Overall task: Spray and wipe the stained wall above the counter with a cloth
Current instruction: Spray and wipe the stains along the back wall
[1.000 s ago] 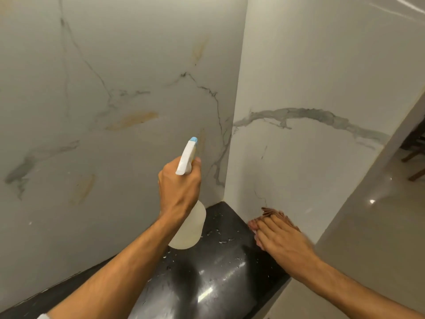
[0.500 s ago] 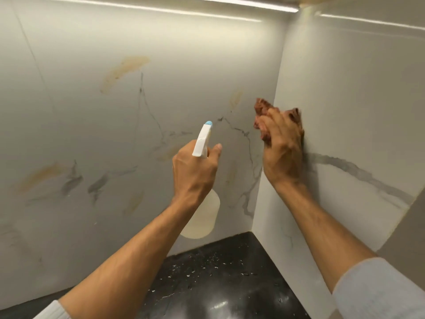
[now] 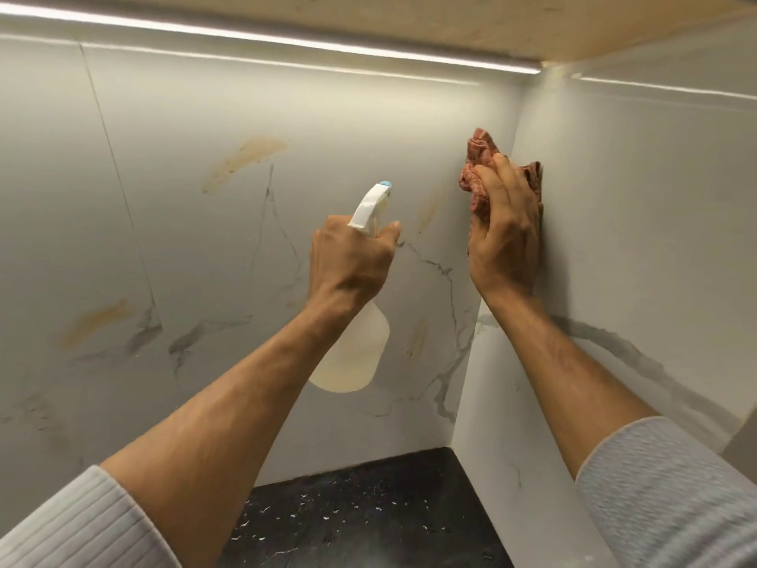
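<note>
While both bare forearms are reaching up into the corner, the scene is reading like this:

Left hand: the left hand (image 3: 352, 262) is wrapping closed around the neck of a translucent white plastic spray bottle (image 3: 355, 354) with a blue-tipped nozzle, index finger lying along the trigger side, nozzle pointing up and towards the back wall.

Right hand: the right hand (image 3: 504, 235) is pressing flat, fingers together, on a crumpled reddish-brown cloth (image 3: 477, 166).

Cloth: it is lying against the right side wall, just beside the corner, bunching out above the fingertips.

Wall: the white marble-veined wall (image 3: 196, 116) is showing several orange-brown smeared stains (image 3: 245, 159) on the back panel.

Counter: the black speckled counter (image 3: 360, 514) is sitting below, flecked with droplets.

Light: a bright strip light (image 3: 262, 34) is glowing under the overhead cabinet.
</note>
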